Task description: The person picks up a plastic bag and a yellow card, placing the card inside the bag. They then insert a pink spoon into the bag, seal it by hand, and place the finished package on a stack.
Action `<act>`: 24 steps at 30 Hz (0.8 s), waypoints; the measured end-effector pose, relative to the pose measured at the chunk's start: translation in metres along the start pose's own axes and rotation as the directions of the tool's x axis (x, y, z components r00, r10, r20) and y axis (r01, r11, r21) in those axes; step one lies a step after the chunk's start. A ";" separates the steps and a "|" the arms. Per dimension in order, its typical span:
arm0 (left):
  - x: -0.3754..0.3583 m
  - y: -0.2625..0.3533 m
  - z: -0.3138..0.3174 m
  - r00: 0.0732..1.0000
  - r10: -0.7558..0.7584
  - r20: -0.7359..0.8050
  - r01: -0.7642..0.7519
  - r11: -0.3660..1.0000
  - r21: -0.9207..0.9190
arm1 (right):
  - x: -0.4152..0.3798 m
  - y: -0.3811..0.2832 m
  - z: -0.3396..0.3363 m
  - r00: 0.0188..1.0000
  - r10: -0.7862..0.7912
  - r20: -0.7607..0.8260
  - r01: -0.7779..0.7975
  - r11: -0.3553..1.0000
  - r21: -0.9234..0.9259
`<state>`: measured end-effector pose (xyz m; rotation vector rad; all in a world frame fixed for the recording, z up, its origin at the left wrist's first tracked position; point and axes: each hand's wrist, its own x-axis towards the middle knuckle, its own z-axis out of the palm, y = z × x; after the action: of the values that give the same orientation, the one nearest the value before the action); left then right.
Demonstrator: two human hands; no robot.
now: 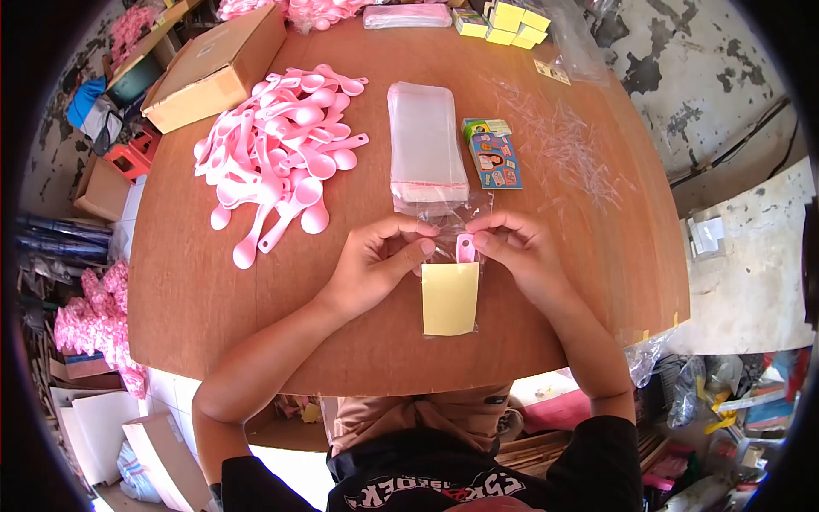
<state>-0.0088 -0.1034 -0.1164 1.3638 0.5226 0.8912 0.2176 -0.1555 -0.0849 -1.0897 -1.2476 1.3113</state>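
Observation:
Between my two hands is a clear plastic bag [442, 224] with a pale yellow card [450, 300] inside. A pink measuring spoon [465, 247] sits in the bag too; only its handle end with a hole shows above the card. My left hand [388, 249] pinches the bag's left edge near the top. My right hand [514, 247] pinches the right edge, beside the spoon handle. Just beyond my fingers lies a stack of clear bags [424, 141]. Right of it is a stack of colourful printed cards [492, 155].
A heap of pink spoons [286, 145] spreads over the table's left side, before a cardboard box [213, 64]. Thin clear plastic strips [572, 149] are scattered on the right. Yellow card stacks [508, 24] and another bag bundle [408, 16] lie at the far edge.

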 end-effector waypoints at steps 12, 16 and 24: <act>0.000 0.004 0.003 1.000 -0.018 0.008 0.018 0.999 -0.041 | 0.002 0.006 -0.001 0.997 -0.075 0.018 0.076 0.997 -0.026; 0.001 0.002 -0.001 0.998 -0.063 0.025 0.064 0.997 -0.044 | 0.002 0.005 0.001 0.998 -0.061 0.010 0.061 0.997 -0.045; 0.002 0.005 0.000 0.993 0.019 0.114 -0.024 0.999 0.037 | 0.004 0.010 -0.001 0.973 -0.184 0.137 0.211 0.954 -0.212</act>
<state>-0.0091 -0.1023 -0.1115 1.4486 0.4398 0.8191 0.2176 -0.1514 -0.0948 -1.0245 -1.5811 1.1128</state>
